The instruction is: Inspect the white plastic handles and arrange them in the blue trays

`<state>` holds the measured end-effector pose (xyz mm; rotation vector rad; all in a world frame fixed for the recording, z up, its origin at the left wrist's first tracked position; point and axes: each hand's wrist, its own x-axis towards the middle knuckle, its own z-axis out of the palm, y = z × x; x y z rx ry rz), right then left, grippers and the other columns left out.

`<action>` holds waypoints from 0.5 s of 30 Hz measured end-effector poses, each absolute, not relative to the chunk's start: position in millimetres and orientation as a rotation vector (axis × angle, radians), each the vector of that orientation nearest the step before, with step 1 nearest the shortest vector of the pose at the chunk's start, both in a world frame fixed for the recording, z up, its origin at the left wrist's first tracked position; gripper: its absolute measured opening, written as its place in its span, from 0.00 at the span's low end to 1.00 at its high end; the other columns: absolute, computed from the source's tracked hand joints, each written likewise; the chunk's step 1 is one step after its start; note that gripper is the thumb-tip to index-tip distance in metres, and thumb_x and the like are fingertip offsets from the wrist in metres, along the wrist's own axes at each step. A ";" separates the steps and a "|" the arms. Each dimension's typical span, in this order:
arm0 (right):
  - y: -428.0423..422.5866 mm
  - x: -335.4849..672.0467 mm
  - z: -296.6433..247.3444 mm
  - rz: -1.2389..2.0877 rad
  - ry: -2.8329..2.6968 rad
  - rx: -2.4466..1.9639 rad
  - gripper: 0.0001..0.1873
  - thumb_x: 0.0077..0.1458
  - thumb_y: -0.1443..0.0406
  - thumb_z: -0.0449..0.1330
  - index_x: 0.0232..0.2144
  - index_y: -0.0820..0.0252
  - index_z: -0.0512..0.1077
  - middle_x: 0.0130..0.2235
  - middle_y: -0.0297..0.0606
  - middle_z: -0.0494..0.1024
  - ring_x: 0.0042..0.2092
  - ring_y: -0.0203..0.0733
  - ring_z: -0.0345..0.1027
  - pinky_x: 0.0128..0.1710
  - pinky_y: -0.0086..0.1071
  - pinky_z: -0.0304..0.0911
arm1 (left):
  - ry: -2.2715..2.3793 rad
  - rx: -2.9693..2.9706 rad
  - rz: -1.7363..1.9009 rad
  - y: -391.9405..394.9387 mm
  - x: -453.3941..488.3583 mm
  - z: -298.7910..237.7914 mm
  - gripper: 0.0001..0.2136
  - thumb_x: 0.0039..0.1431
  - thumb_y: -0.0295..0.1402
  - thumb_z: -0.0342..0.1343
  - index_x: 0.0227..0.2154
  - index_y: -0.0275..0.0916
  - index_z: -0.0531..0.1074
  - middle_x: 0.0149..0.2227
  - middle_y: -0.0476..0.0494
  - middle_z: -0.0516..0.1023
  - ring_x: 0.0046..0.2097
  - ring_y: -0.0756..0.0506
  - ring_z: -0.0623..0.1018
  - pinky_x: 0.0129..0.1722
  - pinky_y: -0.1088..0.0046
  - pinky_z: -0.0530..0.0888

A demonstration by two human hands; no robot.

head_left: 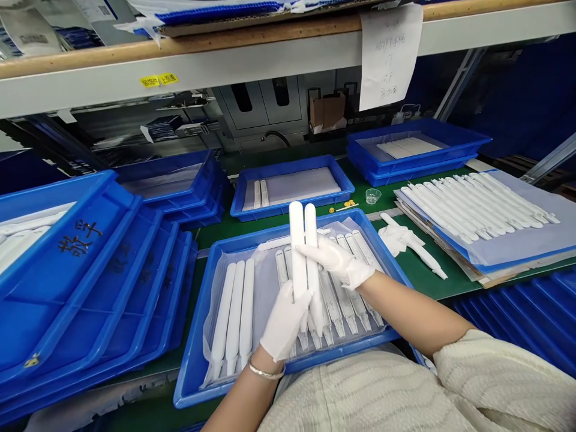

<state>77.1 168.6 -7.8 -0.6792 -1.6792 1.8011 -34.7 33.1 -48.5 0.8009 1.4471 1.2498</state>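
Both of my hands wear white gloves and hold two long white plastic handles (302, 240) side by side, upright above the near blue tray (193, 360). My left hand (284, 324) grips their lower ends. My right hand (336, 259) is wrapped across their middle from the right. In the tray, on a clear liner, three white handles (234, 312) lie at the left and a row of several thinner grey-white pieces (346, 300) lies under my hands.
A stack of tilted blue trays (90, 282) fills the left. More blue trays stand behind (292, 186) and at back right (414, 147). Several white handles (477, 201) lie on a sheet at right, beside a spare white glove (396, 237) and a small clear cup (373, 195).
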 end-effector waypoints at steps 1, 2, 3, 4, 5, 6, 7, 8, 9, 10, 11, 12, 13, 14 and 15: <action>169.9 77.8 -8.5 1.789 -1.690 -0.677 0.14 0.60 0.53 0.63 0.36 0.58 0.71 0.31 0.33 0.72 0.33 0.38 0.66 0.33 0.32 0.65 | 1.443 0.786 1.294 33.4 -36.0 -49.3 0.19 0.56 0.46 0.65 0.39 0.38 0.67 0.24 0.55 0.72 0.18 0.53 0.69 0.19 0.76 0.68; 171.3 78.8 -9.4 1.784 -1.688 -0.689 0.16 0.60 0.52 0.62 0.34 0.58 0.69 0.28 0.31 0.69 0.30 0.36 0.63 0.29 0.30 0.62 | 1.436 0.760 1.339 33.7 -37.5 -49.6 0.20 0.56 0.47 0.65 0.40 0.38 0.67 0.24 0.55 0.72 0.19 0.52 0.70 0.20 0.76 0.69; 172.5 79.9 -10.3 1.792 -1.673 -0.712 0.17 0.60 0.51 0.62 0.32 0.58 0.67 0.26 0.30 0.67 0.27 0.35 0.60 0.26 0.29 0.59 | 1.427 0.725 1.377 34.0 -39.2 -49.4 0.20 0.56 0.46 0.66 0.40 0.38 0.67 0.23 0.55 0.72 0.19 0.52 0.70 0.20 0.76 0.70; 173.6 80.9 -11.1 1.815 -1.646 -0.734 0.18 0.60 0.50 0.62 0.31 0.58 0.66 0.25 0.29 0.65 0.26 0.34 0.58 0.24 0.28 0.56 | 1.417 0.688 1.401 34.3 -40.8 -48.8 0.20 0.55 0.46 0.66 0.39 0.38 0.67 0.23 0.55 0.72 0.19 0.52 0.71 0.20 0.76 0.69; 174.5 81.7 -11.7 1.855 -1.610 -0.749 0.19 0.59 0.49 0.62 0.31 0.58 0.66 0.24 0.28 0.65 0.25 0.33 0.57 0.23 0.28 0.54 | 1.409 0.650 1.415 34.5 -42.4 -47.8 0.20 0.54 0.46 0.67 0.38 0.39 0.67 0.21 0.55 0.71 0.19 0.52 0.70 0.19 0.77 0.69; 175.2 82.2 -12.0 1.907 -1.566 -0.763 0.20 0.59 0.49 0.63 0.31 0.58 0.66 0.24 0.28 0.65 0.24 0.32 0.57 0.22 0.27 0.53 | 1.401 0.614 1.423 34.6 -43.6 -46.8 0.20 0.53 0.45 0.68 0.37 0.39 0.66 0.20 0.56 0.70 0.18 0.52 0.69 0.17 0.77 0.67; 175.9 82.3 -12.3 1.964 -1.519 -0.774 0.21 0.58 0.48 0.63 0.32 0.59 0.66 0.24 0.28 0.65 0.24 0.32 0.57 0.22 0.27 0.53 | 1.385 0.585 1.417 34.5 -44.5 -45.7 0.20 0.52 0.44 0.69 0.37 0.39 0.66 0.19 0.57 0.70 0.16 0.52 0.68 0.15 0.78 0.66; 176.8 81.9 -12.6 2.020 -1.476 -0.776 0.21 0.57 0.48 0.64 0.32 0.59 0.66 0.24 0.28 0.66 0.24 0.31 0.57 0.21 0.26 0.52 | 1.367 0.557 1.403 34.2 -45.0 -44.6 0.20 0.51 0.44 0.69 0.37 0.39 0.66 0.19 0.58 0.69 0.15 0.53 0.67 0.14 0.78 0.66; 177.8 81.1 -13.1 2.070 -1.443 -0.772 0.21 0.56 0.49 0.65 0.32 0.59 0.66 0.24 0.28 0.66 0.24 0.31 0.57 0.21 0.26 0.52 | 1.346 0.530 1.396 33.6 -45.1 -43.7 0.20 0.50 0.43 0.69 0.37 0.40 0.66 0.19 0.58 0.70 0.15 0.53 0.67 0.14 0.78 0.66; 179.1 80.0 -13.9 2.108 -1.418 -0.767 0.21 0.55 0.49 0.66 0.32 0.59 0.66 0.25 0.28 0.66 0.24 0.30 0.57 0.21 0.26 0.53 | 1.321 0.510 1.389 32.9 -44.6 -42.9 0.20 0.50 0.43 0.70 0.37 0.40 0.66 0.21 0.57 0.71 0.16 0.53 0.69 0.15 0.78 0.68; 180.5 78.8 -15.0 2.134 -1.405 -0.760 0.21 0.55 0.50 0.67 0.31 0.59 0.66 0.25 0.28 0.66 0.23 0.30 0.57 0.21 0.25 0.53 | 1.293 0.499 1.377 32.0 -43.9 -42.3 0.20 0.50 0.42 0.70 0.38 0.39 0.67 0.23 0.55 0.74 0.19 0.52 0.73 0.18 0.77 0.71; 182.0 77.5 -16.2 2.156 -1.408 -0.749 0.21 0.55 0.50 0.67 0.29 0.60 0.66 0.25 0.28 0.66 0.23 0.30 0.57 0.21 0.25 0.53 | 1.263 0.495 1.357 31.0 -42.8 -41.9 0.20 0.51 0.42 0.70 0.39 0.39 0.68 0.27 0.52 0.77 0.23 0.50 0.77 0.22 0.75 0.75; 183.3 76.4 -17.4 2.172 -1.421 -0.735 0.21 0.55 0.50 0.67 0.28 0.60 0.66 0.24 0.29 0.66 0.23 0.30 0.57 0.20 0.26 0.53 | 1.236 0.490 1.340 29.9 -41.6 -41.6 0.20 0.52 0.41 0.69 0.41 0.38 0.68 0.31 0.48 0.80 0.28 0.47 0.81 0.27 0.73 0.79; 184.4 75.3 -18.5 2.183 -1.438 -0.727 0.21 0.56 0.50 0.66 0.28 0.60 0.67 0.24 0.29 0.66 0.23 0.30 0.58 0.20 0.26 0.53 | 1.209 0.484 1.323 28.9 -40.3 -41.5 0.20 0.54 0.41 0.69 0.44 0.38 0.69 0.36 0.44 0.82 0.34 0.44 0.83 0.33 0.69 0.81; 185.1 74.5 -19.1 2.188 -1.455 -0.727 0.21 0.56 0.50 0.66 0.29 0.61 0.68 0.24 0.30 0.67 0.24 0.30 0.59 0.19 0.26 0.54 | 1.177 0.475 1.299 28.0 -39.2 -41.6 0.20 0.56 0.40 0.68 0.47 0.38 0.69 0.41 0.40 0.83 0.40 0.42 0.84 0.40 0.66 0.82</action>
